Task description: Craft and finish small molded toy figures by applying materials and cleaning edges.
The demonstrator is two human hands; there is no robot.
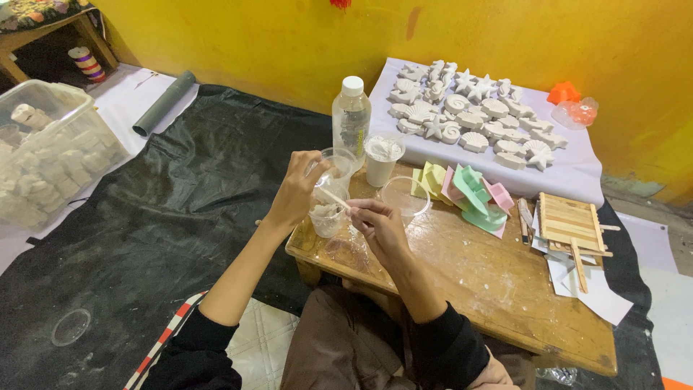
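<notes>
1. Hands meet over the near-left corner of a low wooden table [498, 289], at about 9 o'clock from the table's middle.
2. The left hand [294, 193] is curled around a clear plastic cup [327, 214] that holds some white paste; the fingers wrap its side, holding it tilted above the tabletop.
3. The right hand [379, 225] pinches a thin wooden stick [336, 198] between thumb and fingertips, fingers narrow; the stick's far end reaches into the cup.
4. A second clear cup [339, 165] sits just behind the held one, at 12 o'clock from it; whether the two touch cannot be told.
5. A clear plastic bottle with a white cap [351, 115] stands upright at 12 o'clock from the hands, and just beside it, at its 4 o'clock, a white cup filled with white powder [382, 159].
6. An empty clear round container [404, 196] lies at 2 o'clock from the right hand.
7. Pastel silicone moulds [469, 193] in yellow, pink and green are stacked at 3 o'clock from that container.
8. A bundle of flat wooden sticks [572, 225] lies on white paper near the table's right edge.
9. White plaster shell and starfish casts [469, 112] are spread on a white cloth at 1 o'clock, well apart from the hands.
10. A clear storage bin of white pieces [43, 155] sits on the floor at 9 o'clock.
</notes>
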